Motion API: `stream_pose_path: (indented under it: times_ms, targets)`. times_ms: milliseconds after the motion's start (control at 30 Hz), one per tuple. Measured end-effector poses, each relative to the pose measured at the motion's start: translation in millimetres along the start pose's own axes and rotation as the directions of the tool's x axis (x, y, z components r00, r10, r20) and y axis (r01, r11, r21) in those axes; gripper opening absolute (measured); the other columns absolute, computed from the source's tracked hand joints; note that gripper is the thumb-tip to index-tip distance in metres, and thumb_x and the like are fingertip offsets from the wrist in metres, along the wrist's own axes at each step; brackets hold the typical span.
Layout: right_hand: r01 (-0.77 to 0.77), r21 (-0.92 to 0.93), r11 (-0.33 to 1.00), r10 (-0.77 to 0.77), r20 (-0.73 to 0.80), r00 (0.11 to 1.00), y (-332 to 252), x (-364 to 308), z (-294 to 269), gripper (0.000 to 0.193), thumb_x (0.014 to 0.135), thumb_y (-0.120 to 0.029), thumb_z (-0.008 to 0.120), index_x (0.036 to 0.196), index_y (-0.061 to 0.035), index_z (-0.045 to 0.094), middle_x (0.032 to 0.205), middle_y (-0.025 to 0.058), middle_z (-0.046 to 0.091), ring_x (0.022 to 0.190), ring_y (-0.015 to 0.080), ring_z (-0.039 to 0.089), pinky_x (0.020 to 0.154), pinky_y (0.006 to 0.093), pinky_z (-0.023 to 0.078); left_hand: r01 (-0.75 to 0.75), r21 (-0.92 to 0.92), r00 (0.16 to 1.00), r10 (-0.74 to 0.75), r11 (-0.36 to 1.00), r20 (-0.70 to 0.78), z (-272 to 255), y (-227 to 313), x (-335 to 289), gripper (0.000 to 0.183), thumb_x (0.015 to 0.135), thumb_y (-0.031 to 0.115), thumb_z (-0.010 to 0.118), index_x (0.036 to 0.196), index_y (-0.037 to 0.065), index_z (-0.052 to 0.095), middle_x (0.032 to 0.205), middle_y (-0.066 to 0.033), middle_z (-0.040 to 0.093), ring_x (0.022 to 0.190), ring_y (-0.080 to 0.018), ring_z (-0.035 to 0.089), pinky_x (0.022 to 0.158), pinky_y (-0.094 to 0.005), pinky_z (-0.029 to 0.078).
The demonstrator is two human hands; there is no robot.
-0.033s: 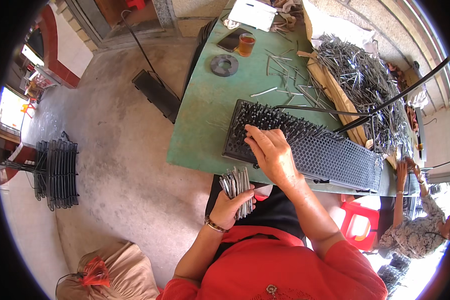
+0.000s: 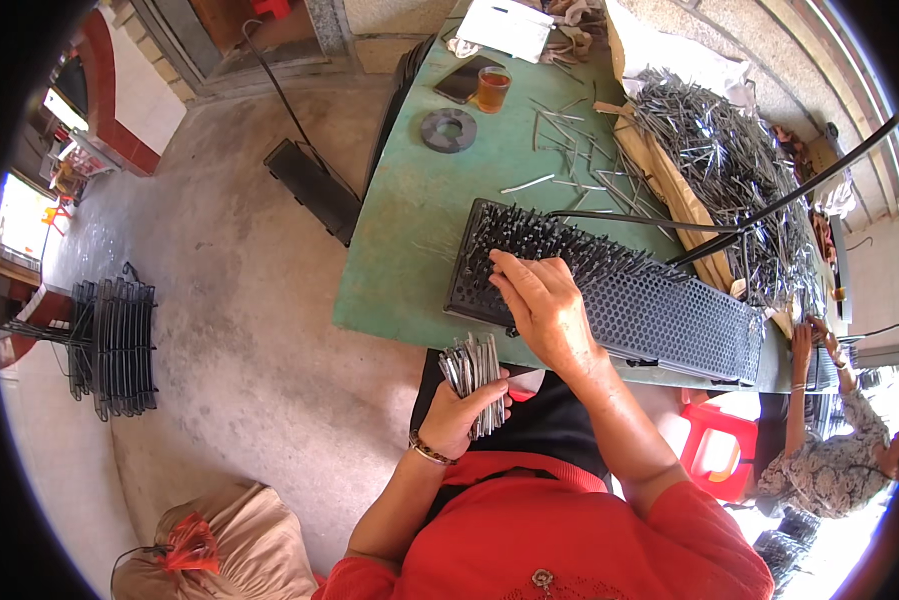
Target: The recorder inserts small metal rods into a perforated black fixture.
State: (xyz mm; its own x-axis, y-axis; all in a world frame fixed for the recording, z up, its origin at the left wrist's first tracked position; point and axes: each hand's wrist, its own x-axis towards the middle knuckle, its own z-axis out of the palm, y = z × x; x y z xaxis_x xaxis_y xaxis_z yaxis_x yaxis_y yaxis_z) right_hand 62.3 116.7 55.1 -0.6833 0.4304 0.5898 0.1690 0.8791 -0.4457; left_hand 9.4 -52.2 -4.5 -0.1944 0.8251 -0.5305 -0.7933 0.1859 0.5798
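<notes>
Here, the left hand (image 2: 453, 418) had its grip wrapped round a bundle of slim metal strips (image 2: 482, 372). At its one o'clock, the right hand (image 2: 550, 306) bent over dark rods (image 2: 532, 232) in a black perforated block (image 2: 680, 317); whether that grip pinched one, I couldn't tell. Beyond, at that hand's eleven o'clock, a grey ring (image 2: 432, 131) lay on the green bench (image 2: 400, 255).

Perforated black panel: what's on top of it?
On the panel, thin dark sticks crowd the left part; holes show at right. The right hand hides what lies beneath it.
</notes>
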Motion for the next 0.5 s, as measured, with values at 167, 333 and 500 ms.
stream_pose_path:
  times_ms: [167,333,500]
  targets:
    - [0.055,-0.058,0.997,-0.050,0.083,0.995,-1,1,0,0.031,0.077,-0.004,0.070,0.107,0.0005,0.063,0.092,0.0113,0.062,0.082,0.0278,0.058,0.073,0.0359,0.045,-0.002,0.016,1.000,0.002,1.000,-0.016,2,0,0,0.021,0.085,0.008,0.067,0.104,0.002,0.060,0.080,-0.0036,0.064,0.066,-0.0119,0.063,0.059,-0.0265,0.054]
    - [0.053,-0.055,0.997,-0.052,0.028,0.998,-1,1,-1,0.027,0.078,-0.006,0.071,0.103,0.0009,0.064,0.093,0.0124,0.061,0.081,0.0277,0.058,0.070,0.0345,0.046,0.008,0.028,1.000,-0.008,1.000,-0.002,3,2,-1,0.020,0.085,0.010,0.067,0.102,0.002,0.061,0.077,-0.0037,0.064,0.064,-0.0119,0.062,0.058,-0.0254,0.052]
    - [-0.360,0.349,0.865,0.252,0.318,0.914,-15,-13,-25,0.020,0.082,-0.012,0.071,0.094,0.0028,0.067,0.085,0.0114,0.063,0.067,0.0192,0.058,0.056,0.0276,0.046,-0.106,0.003,0.993,0.105,0.994,0.046,3,8,-3,0.022,0.085,0.007,0.065,0.105,0.002,0.057,0.085,-0.0053,0.062,0.074,-0.0149,0.064,0.063,-0.0298,0.055]
